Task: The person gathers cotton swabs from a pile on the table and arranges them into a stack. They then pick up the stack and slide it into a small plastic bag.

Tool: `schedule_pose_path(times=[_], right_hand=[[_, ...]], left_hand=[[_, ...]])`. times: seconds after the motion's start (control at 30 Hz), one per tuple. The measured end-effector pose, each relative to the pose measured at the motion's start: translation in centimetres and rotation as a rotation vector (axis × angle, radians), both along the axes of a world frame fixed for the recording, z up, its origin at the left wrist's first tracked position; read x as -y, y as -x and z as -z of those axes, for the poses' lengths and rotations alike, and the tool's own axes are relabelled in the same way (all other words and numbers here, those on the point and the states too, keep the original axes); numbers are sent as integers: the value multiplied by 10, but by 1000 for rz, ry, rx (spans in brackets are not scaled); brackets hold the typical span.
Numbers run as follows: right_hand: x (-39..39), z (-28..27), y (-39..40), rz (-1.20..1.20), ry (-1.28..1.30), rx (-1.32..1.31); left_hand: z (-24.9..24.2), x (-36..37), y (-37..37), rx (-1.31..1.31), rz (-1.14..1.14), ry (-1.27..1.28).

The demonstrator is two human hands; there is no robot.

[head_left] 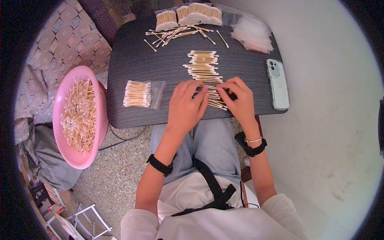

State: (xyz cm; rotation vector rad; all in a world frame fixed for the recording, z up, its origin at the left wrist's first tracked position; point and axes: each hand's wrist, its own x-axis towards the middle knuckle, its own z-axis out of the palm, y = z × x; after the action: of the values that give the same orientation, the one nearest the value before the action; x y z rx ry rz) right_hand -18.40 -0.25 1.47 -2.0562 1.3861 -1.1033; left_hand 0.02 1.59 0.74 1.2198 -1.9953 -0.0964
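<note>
A column of cotton swabs with wooden sticks lies crosswise down the middle of the dark table. At its near end, my left hand has thumb and fingers closed at the left tips of some swabs. My right hand pinches at the right tips of the same swabs, so the sticks span between both hands. Below the fingertips, more swabs lie slightly slanted near the table's front edge. To the left of my left hand is a clear plastic bag with a bundle of swabs on or in it.
A pink basin heaped with loose swabs stands left of the table. Packed swab bundles, scattered swabs and a stack of clear bags lie at the back. A phone rests at the right edge, beside a wall.
</note>
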Motion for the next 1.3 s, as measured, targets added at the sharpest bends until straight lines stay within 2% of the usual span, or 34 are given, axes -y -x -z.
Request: schedule_pose_path(times=[0.37,0.47,0.57,0.77,1.07,1.3], right_hand=[[1,-8,-3,67,-69,43],[-2,-6,0,-15,13,47],[-1,-5,4,-34,-9,56],[0,-16,5,-54,-104,-13],[8,-15,11,-192,-68,-144],[5,-21,10,-164,-97,-126]], left_hand=[[-5,-3,1,-86,-37,19],[-6,-7,-5,-150,-69,-108],[-5,-11,-7,-246,-136,-166],[-13,-7,-19,-121,-155,-229],[-10,1,-19,-23,-97,-239],[-12,5,-13,93,-116,-201]])
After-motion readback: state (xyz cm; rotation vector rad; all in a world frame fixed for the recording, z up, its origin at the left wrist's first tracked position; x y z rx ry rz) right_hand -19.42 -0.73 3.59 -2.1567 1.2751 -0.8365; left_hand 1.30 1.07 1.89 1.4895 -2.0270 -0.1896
